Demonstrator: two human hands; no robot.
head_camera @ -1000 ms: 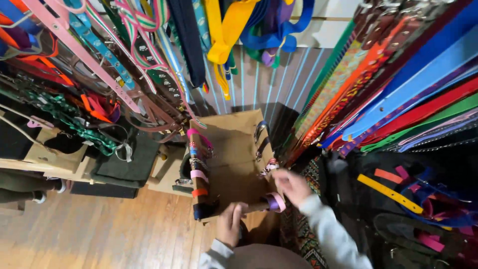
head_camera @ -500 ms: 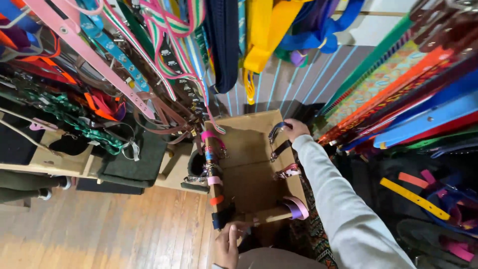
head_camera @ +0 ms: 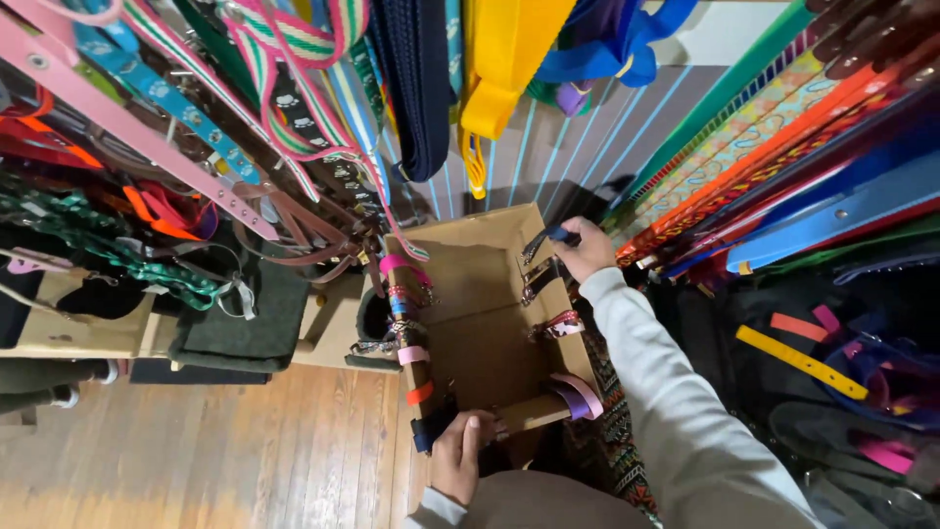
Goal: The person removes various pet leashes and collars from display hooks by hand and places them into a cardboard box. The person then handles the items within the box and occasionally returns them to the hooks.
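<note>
An open cardboard box [head_camera: 487, 333] stands in front of me with several coloured pet collars looped over its left and right walls. My left hand [head_camera: 461, 453] grips the box's near edge next to a dark blue collar [head_camera: 423, 434]. My right hand [head_camera: 585, 249] reaches to the far right wall and pinches a dark collar with a blue end [head_camera: 548, 238] hanging there. A pink collar [head_camera: 580, 393] sits on the near right wall. Pink, orange and patterned collars [head_camera: 405, 328] line the left wall.
Rows of hanging collars and leashes fill the wall display above and to both sides, including a yellow strap [head_camera: 499, 69] and a pink one [head_camera: 117, 122]. A wooden floor [head_camera: 225, 460] lies at lower left. Bags and loose straps [head_camera: 803, 362] pile up at right.
My right hand has travelled from the box's near right corner up to the far right wall, and now pinches the dark collar there. The left hand stays on the near edge.
</note>
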